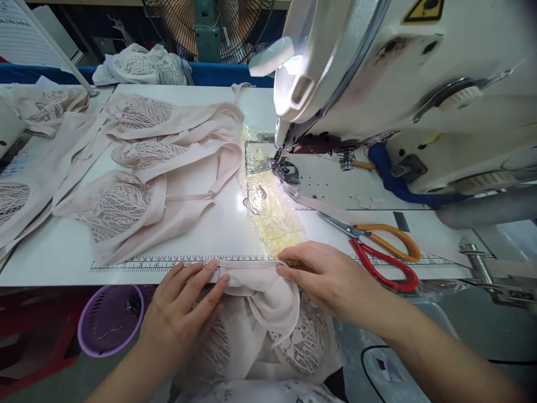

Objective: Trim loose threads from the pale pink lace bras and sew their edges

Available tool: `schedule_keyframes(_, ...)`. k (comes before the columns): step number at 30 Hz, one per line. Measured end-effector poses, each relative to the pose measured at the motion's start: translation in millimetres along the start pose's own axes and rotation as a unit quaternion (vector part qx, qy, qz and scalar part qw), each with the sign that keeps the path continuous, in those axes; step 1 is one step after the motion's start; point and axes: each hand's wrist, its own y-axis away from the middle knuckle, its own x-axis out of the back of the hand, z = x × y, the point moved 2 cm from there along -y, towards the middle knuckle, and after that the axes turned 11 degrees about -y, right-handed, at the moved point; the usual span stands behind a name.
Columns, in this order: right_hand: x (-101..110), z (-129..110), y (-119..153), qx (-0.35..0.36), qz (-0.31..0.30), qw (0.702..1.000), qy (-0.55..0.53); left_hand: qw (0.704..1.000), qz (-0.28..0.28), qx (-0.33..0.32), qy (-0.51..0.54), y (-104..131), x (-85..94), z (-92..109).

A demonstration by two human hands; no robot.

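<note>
A pale pink bra with lace cups hangs over the table's front edge onto my lap. Its band edge lies stretched along a ruler scale on the tabletop. My left hand holds the band near its left end, thumb and fingertips pressing it to the table edge. At the other end, my right hand pinches the band between thumb and forefinger. The sewing machine stands just beyond, with a yellow, clear-taped patch before its needle area. Scissors with orange and red handles lie right of my right hand.
Several more lace bras lie across the table's left side. Another lace pile sits at the back, before a fan. A purple basket is below the table at left. A metal fitting stands at the right edge.
</note>
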Motion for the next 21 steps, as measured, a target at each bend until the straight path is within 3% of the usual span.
schedule_keyframes(12,0.3,-0.6,-5.9,-0.005,0.024,1.0,0.002,1.0,-0.003,0.017,0.014,0.0,0.5,1.9)
schedule_keyframes(21,2.2,0.3,-5.8,0.007,0.022,0.999,0.029,1.0,0.006,-0.019,0.01,5.0,-6.5,-3.9)
